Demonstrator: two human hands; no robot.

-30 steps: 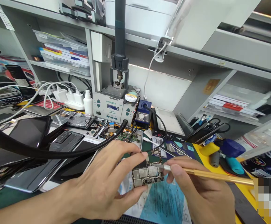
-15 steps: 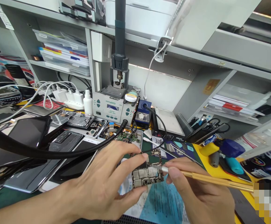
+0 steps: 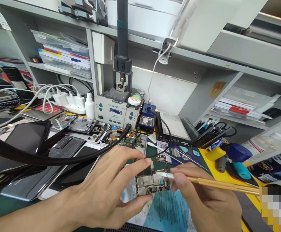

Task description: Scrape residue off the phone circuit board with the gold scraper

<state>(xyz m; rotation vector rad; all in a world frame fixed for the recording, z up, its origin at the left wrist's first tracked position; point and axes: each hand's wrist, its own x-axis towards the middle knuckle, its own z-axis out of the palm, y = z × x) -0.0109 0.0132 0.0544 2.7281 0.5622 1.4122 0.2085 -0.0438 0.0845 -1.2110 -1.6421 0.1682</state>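
A phone circuit board (image 3: 152,181) with silver shield plates is held by its edges between the thumb and fingers of my left hand (image 3: 108,187). My right hand (image 3: 203,196) is closed around a hobby knife (image 3: 217,183) with a gold handle, gripped like a pen. Its pale blade tip rests on or just over the upper right part of the board; contact cannot be made out. Under the board lies a blue and white work mat (image 3: 166,209), partly covered by my hands.
A grey hot-air station (image 3: 113,111) stands behind, its black hose (image 3: 58,159) arching across the left. Several phones, such as a grey one (image 3: 45,164), lie at left. A cotton swab (image 3: 158,147), tweezers (image 3: 191,158) and a yellow bottle (image 3: 215,154) are at right.
The knife's blade has turned slightly and shows paler on the board. My hands keep their grips. The whole view has shifted a little to the left.
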